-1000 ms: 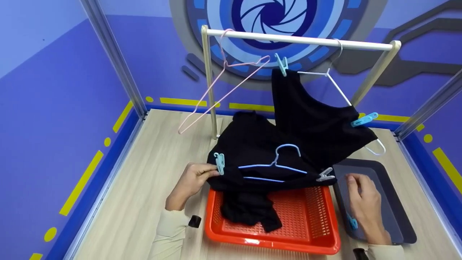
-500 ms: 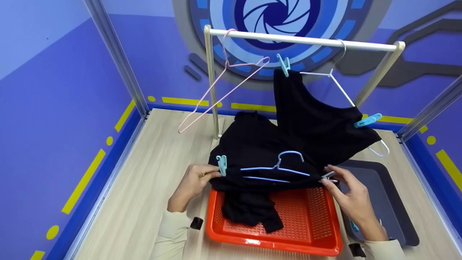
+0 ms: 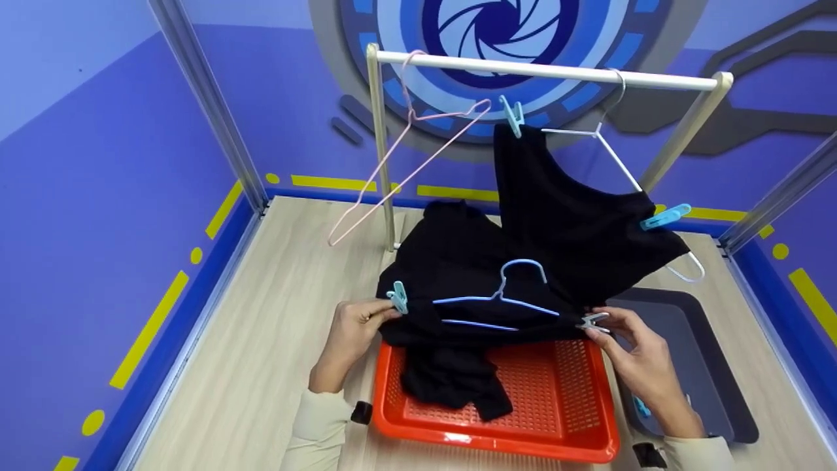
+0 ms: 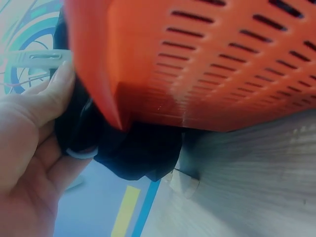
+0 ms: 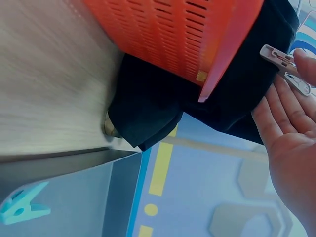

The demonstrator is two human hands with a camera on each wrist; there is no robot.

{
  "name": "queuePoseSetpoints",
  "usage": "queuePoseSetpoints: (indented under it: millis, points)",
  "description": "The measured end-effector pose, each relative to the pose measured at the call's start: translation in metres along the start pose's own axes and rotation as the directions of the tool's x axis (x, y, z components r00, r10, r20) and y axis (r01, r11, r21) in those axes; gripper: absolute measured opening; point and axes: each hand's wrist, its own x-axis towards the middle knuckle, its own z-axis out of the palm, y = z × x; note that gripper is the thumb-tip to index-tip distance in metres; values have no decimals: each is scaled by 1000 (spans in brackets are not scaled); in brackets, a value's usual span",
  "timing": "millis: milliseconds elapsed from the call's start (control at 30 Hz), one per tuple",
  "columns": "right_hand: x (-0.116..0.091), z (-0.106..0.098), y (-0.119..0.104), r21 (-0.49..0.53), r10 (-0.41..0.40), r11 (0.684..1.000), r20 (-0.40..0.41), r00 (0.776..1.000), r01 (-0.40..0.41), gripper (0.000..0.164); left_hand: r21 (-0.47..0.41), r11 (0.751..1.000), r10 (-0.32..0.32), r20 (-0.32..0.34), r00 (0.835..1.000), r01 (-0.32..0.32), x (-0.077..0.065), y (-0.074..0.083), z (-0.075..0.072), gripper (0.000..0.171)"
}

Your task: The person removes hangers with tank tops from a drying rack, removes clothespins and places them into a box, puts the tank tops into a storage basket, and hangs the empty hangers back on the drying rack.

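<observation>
The left hand pinches the near left corner of a black garment, its thumb against a pale-blue clip fixed there; the right hand holds a grey clip at the opposite corner between thumb and fingers. Taking the head view as a clock face with 12 at the top and the red basket at its centre, the garment spreads at 12 o'clock, draped over the basket's far rim. The left hand is at 10 o'clock, the right between 2 and 3.

A blue hanger sits in the garment's neckline, hook toward 12; from it the pale-blue clip is at 9 o'clock and the grey one between 3 and 4. Black cloth hangs down into the basket; whether it belongs to the same garment I cannot tell.

At 3 o'clock from the basket, a dark tray on the tabletop holds a turquoise clip. Beyond, toward 12, stands a rack: a pink hanger hangs at 11 o'clock, and at 1 o'clock a white hanger carries a second black garment, clipped at both shoulders.
</observation>
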Motion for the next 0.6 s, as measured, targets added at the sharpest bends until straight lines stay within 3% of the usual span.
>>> queuePoseSetpoints:
  millis: [600]
  points:
    - [6,2,-8,-58,-94,994,-69,993,90,36,-34,999,-25,13,1000,25,-1,4,-2,14]
